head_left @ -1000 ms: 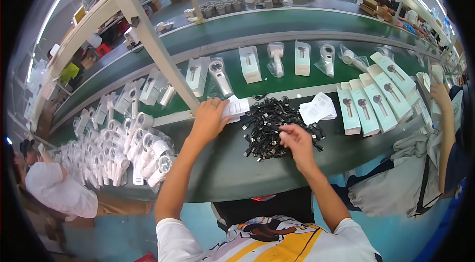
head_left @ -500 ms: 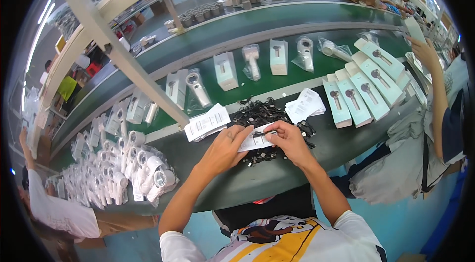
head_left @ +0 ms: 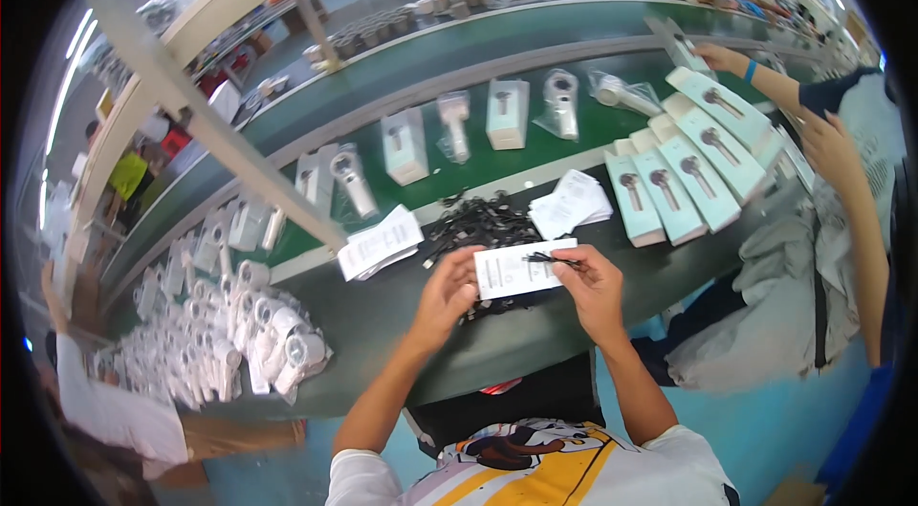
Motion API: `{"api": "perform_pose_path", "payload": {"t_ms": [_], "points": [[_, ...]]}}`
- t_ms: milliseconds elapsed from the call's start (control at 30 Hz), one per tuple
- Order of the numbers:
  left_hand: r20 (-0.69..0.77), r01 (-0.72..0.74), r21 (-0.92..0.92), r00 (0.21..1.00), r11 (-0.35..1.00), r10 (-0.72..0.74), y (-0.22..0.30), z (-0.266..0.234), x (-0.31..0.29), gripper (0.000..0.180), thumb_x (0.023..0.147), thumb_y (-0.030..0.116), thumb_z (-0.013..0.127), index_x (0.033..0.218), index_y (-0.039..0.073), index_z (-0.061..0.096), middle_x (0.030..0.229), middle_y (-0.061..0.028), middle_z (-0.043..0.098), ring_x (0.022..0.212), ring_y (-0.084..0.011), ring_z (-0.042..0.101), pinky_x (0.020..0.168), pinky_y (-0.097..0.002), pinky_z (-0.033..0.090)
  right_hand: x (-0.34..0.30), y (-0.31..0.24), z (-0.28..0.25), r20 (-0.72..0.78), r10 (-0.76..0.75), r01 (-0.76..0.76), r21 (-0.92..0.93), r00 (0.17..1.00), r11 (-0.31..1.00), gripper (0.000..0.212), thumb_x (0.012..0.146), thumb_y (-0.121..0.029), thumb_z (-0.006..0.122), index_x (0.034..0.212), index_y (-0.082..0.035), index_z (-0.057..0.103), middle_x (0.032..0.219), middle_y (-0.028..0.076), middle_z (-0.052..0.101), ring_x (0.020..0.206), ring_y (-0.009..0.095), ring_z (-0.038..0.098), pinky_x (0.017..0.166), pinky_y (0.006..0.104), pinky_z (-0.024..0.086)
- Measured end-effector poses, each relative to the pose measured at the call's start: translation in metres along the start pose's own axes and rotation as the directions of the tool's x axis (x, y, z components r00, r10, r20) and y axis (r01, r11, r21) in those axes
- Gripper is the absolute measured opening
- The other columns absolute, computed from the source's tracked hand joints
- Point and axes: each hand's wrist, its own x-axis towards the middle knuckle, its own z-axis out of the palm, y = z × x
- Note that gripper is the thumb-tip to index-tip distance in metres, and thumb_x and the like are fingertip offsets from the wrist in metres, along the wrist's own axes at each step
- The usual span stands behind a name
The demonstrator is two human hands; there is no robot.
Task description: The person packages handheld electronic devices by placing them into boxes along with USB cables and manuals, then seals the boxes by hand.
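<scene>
A white printed leaflet is held in front of me over the dark worktop. My left hand grips its left edge, thumb towards me and fingers behind. At the leaflet's right side, my right hand pinches a small bundled black cable that lies across the paper. Just beyond and partly beneath the leaflet spreads a heap of black cables. Flanking that heap are a left stack of leaflets and a right stack of leaflets.
Pale green boxes stand at the right. Bagged white handheld devices crowd the left. Boxes and bagged devices line the green conveyor. A slanting metal post rises at left. A co-worker's hands reach in from the right.
My hands have drawn slightly nearer to me and apart, so more of the leaflet shows. At right, the co-worker's arm has lowered, with a box by the hand at the conveyor.
</scene>
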Motion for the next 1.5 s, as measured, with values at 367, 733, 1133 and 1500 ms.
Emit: {"api": "perform_pose_path", "payload": {"t_ms": [367,733,1133,1500], "points": [[-0.136,0.058,0.778,0.988,0.625,0.077,0.004,-0.026,-0.007,0.044,0.083,0.019,0.066,0.118,-0.001,0.049,0.115,-0.0176,0.055,0.098,-0.0242,0.056,0.085,-0.035,0.046,0.014,0.036,0.005,0.133,0.121,-0.114,-0.056,0.984,0.992,0.015,0.087,0.002,0.057,0.101,0.004,0.059,0.088,0.003,0.059,0.079,0.006,0.054,0.071,0.0196,0.042],[-0.185,0.18,0.983,0.936,-0.044,-0.299,0.005,-0.126,0.076,0.105,0.068,0.037,0.076,0.144,0.002,0.013,0.129,-0.0272,0.043,0.121,-0.0408,0.042,0.102,-0.0424,0.035,0.014,0.046,0.003,0.22,0.131,-0.133,-0.01,0.967,0.991,0.014,0.087,0.002,0.056,0.1,0.004,0.058,0.089,0.003,0.059,0.079,0.006,0.055,0.072,0.0202,0.043],[-0.103,0.104,0.995,0.974,-0.008,-0.203,-0.006,-0.133,0.094,0.077,0.066,0.045,0.073,0.121,-0.003,0.048,0.117,-0.0235,0.048,0.111,-0.0387,0.046,0.097,-0.0421,0.039,-0.008,0.049,-0.019,0.292,0.304,-0.3,-0.06,0.907,0.952,0.014,0.087,-0.002,0.058,0.1,0.002,0.06,0.081,-0.001,0.058,0.071,0.002,0.05,0.062,0.0178,0.039],[-0.231,0.274,0.956,0.923,0.102,-0.308,-0.009,-0.133,0.12,0.083,0.066,0.063,0.069,0.108,-0.007,0.053,0.106,-0.0264,0.055,0.102,-0.0362,0.054,0.087,-0.0399,0.044,-0.022,0.052,-0.02,0.413,0.333,-0.368,0.004,0.847,0.93,0.015,0.087,-0.001,0.057,0.102,0.003,0.058,0.091,0.007,0.062,0.083,0.007,0.057,0.072,0.0213,0.045]]}}
